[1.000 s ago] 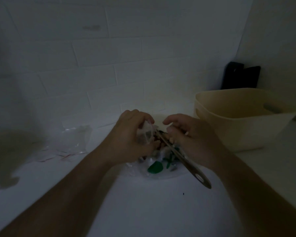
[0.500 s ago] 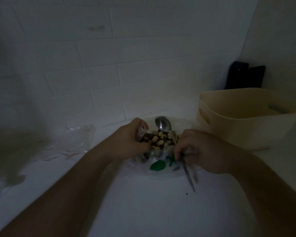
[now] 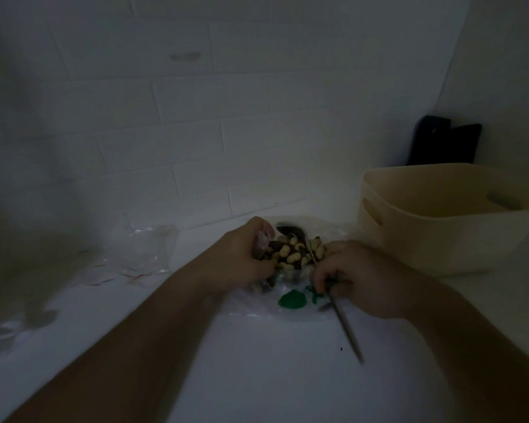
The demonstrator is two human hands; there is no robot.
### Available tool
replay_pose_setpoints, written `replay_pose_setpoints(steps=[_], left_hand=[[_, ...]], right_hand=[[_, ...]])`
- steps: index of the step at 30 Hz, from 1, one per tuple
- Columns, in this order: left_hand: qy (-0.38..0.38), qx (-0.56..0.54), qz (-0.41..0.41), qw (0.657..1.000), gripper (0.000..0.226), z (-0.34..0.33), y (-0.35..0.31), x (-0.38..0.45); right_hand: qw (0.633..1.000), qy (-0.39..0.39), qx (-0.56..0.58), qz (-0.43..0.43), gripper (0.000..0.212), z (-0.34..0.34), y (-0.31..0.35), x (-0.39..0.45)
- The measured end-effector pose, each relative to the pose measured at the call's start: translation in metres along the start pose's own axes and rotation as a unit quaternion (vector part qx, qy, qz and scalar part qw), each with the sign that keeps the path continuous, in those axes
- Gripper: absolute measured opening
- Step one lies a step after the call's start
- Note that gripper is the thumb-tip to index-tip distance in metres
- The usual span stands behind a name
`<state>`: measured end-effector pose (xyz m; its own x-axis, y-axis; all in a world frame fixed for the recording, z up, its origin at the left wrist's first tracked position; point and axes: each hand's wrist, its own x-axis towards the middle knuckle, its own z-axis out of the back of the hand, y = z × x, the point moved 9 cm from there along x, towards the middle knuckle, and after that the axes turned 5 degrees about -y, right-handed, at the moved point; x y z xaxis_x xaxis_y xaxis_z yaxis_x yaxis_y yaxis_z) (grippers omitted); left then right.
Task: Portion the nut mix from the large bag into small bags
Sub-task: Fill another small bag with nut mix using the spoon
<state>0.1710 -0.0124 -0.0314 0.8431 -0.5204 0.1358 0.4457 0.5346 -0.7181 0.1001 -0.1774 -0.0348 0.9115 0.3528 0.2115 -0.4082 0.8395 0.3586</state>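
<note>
The scene is dim. A large clear bag [image 3: 290,303] with green print lies on the white counter, with a pile of nut mix [image 3: 290,254] showing in it. My left hand [image 3: 245,257] pinches a small clear bag [image 3: 261,242] at the left of the nuts. My right hand [image 3: 351,276] grips the handle of a metal spoon [image 3: 345,328]. The spoon's bowl [image 3: 289,232] rests at the far side of the nuts, and its handle end points toward me.
A cream plastic tub [image 3: 440,221] stands to the right, close to my right hand. Two dark objects [image 3: 446,141] lean in the corner behind it. Several loose clear small bags [image 3: 141,251] lie at the left. A tiled wall rises just behind.
The spoon has swung from the small bag's mouth down into the nut pile. My right hand has dropped lower and my left has lowered the small bag beside the nuts.
</note>
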Motion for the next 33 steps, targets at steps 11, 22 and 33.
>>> replay_pose_setpoints(steps=[11, 22, 33], left_hand=[[0.048, -0.061, 0.018, 0.997, 0.050, -0.007, 0.000, -0.001], [-0.036, -0.016, -0.025, 0.999, 0.055, 0.008, -0.013, -0.001], [-0.072, 0.159, -0.064, 0.983, 0.056, 0.016, -0.016, -0.001]], right_hand=[[0.998, -0.031, 0.048, -0.003, 0.049, 0.000, 0.014, 0.004], [0.953, -0.230, 0.177, -0.090, 0.015, 0.032, 0.007, -0.002], [0.935, -0.350, -0.015, -0.046, 0.038, 0.065, 0.017, -0.008]])
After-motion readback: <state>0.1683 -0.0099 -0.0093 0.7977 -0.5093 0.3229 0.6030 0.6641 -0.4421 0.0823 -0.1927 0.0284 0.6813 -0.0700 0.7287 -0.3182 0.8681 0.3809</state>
